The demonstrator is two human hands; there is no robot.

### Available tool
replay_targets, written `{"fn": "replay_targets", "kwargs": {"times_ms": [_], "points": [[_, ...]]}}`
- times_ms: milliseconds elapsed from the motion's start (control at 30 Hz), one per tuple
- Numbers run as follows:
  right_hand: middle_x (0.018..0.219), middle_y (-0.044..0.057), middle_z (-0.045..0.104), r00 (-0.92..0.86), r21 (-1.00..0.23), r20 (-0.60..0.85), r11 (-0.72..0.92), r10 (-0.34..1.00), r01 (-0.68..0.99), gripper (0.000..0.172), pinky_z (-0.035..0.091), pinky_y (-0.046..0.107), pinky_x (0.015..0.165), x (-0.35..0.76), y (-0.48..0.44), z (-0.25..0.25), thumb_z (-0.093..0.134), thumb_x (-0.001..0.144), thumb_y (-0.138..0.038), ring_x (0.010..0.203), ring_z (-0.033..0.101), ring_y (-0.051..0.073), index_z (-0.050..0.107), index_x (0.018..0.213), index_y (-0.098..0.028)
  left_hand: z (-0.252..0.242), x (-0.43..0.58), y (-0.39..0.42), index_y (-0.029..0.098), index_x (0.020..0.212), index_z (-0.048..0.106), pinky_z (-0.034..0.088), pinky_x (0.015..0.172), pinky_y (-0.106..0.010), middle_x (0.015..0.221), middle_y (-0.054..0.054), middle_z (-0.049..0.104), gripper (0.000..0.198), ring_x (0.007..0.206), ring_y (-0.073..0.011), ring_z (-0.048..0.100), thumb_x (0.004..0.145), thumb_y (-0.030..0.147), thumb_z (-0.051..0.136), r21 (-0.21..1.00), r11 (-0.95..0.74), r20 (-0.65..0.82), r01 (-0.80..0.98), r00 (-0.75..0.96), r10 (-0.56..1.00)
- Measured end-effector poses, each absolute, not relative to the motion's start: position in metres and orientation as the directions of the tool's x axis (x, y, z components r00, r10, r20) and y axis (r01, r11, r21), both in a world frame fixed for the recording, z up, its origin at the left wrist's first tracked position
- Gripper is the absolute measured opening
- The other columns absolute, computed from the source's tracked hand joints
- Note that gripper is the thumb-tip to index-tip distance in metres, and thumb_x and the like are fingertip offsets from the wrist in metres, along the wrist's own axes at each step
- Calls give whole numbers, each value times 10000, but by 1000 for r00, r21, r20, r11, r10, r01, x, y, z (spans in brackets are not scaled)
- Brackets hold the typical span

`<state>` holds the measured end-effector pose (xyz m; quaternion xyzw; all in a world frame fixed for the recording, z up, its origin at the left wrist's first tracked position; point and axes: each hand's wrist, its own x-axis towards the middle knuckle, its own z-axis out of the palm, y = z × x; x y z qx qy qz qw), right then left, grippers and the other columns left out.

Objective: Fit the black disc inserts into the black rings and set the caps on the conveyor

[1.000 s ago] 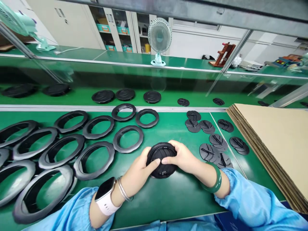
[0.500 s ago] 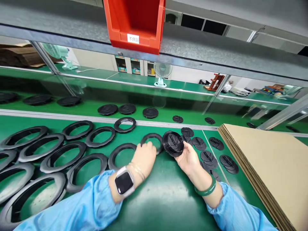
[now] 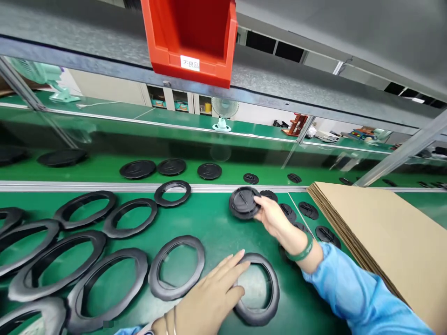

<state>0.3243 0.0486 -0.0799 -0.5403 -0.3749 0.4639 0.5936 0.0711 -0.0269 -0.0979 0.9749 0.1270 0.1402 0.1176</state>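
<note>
In my right hand (image 3: 274,214) is a round black lid-like part (image 3: 244,203) with a raised bar across its face, gripped by its right edge just above the table. My left hand (image 3: 213,293) lies palm down with its fingers stretched out, their tips at the left rim of a black ring (image 3: 274,286). Left of that hand lies another black ring (image 3: 176,244), part of a group of several rings. Small dark discs (image 3: 308,210) lie around and behind my right hand, some partly hidden by it.
Stacked brown cardboard sheets (image 3: 377,218) lie at the right. Beyond the metal rail (image 3: 118,187), a green strip bears several black discs (image 3: 209,170). A red bin (image 3: 193,70) overhangs from the grey shelf (image 3: 272,70). A slanted post (image 3: 401,149) stands at right.
My left hand has come nearer and right; the ring it was on now lies closer to me, and its fingers have straightened. My right hand still holds the lid-like part, now tilted differently. The view has shifted.
</note>
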Motion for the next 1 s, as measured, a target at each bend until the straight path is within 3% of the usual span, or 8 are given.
{"fn": "replay_targets", "kwargs": {"times_ms": [200, 367, 467, 567, 700, 833, 900, 1000], "points": [[1390, 51, 601, 305, -935, 254, 153, 918, 319, 404, 321, 407, 1191, 339, 168, -63, 658, 853, -247, 1326, 507, 226, 633, 1255, -227, -107, 72, -21, 199, 982, 610, 511, 1083, -444, 1541, -114, 474, 141, 1427, -325, 428, 894, 93, 579, 335, -918, 217, 210, 931, 292], [1360, 80, 627, 147, -801, 237, 108, 960, 589, 370, 251, 367, 1229, 343, 217, -84, 712, 748, -48, 1379, 460, 253, 745, 1092, -181, -112, 70, -22, 275, 1139, 599, 554, 995, -337, 1328, -73, 682, 206, 1170, -261, 678, 934, 266, 586, 563, -799, 160, 211, 921, 355], [1423, 98, 571, 175, -720, 202, 25, 964, 693, 388, 221, 387, 1241, 363, 222, -94, 710, 788, -63, 1413, 414, 258, 723, 1158, -178, -110, 68, -27, 270, 1162, 568, 588, 807, -284, 1009, -56, 782, 249, 883, -239, 753, 933, 363, 541, 776, -533, -3, 337, 848, 530], [1369, 140, 593, 282, -652, 138, -127, 950, 748, 295, 277, 498, 1204, 392, 218, -98, 729, 850, -164, 1356, 471, 284, 701, 1143, -150, -109, 70, -29, 260, 1227, 476, 588, 772, -292, 988, -72, 788, 378, 890, -238, 750, 962, 523, 413, 959, -79, -176, 273, 790, 588], [1124, 77, 686, 355, -608, 35, -262, 934, 750, 199, 492, 485, 1016, 414, 213, -105, 687, 932, -314, 1085, 640, 231, 689, 1038, -146, -116, 78, -27, 226, 1114, 472, 586, 657, -351, 866, -99, 779, 568, 752, -252, 738, 889, 740, 381, 918, 359, -353, 167, 755, 552], [1039, 51, 690, 372, -625, 32, -272, 928, 732, 198, 544, 423, 922, 405, 215, -102, 662, 952, -331, 978, 661, 199, 679, 996, -139, -121, 82, -27, 209, 1079, 483, 534, 687, -299, 860, -30, 733, 517, 779, -204, 704, 700, 394, 782, 896, 441, -324, 52, 757, 568], [979, 43, 697, 379, -653, 54, -254, 924, 713, 174, 546, 411, 905, 396, 213, -92, 684, 934, -306, 933, 665, 189, 684, 928, -132, -120, 82, -26, 219, 1170, 453, 515, 671, -272, 898, -7, 720, 708, 795, -190, 690, 552, 135, 788, 902, 429, -318, 51, 749, 581], [894, 61, 714, 370, -727, 122, -171, 921, 665, 138, 534, 390, 891, 383, 191, -70, 751, 855, -260, 867, 665, 196, 717, 828, -130, -114, 80, -26, 215, 1198, 443, 525, 692, -283, 903, -2, 710, 694, 819, -186, 681, 571, 58, 695, 923, 375, -322, 93, 722, 613]]}}
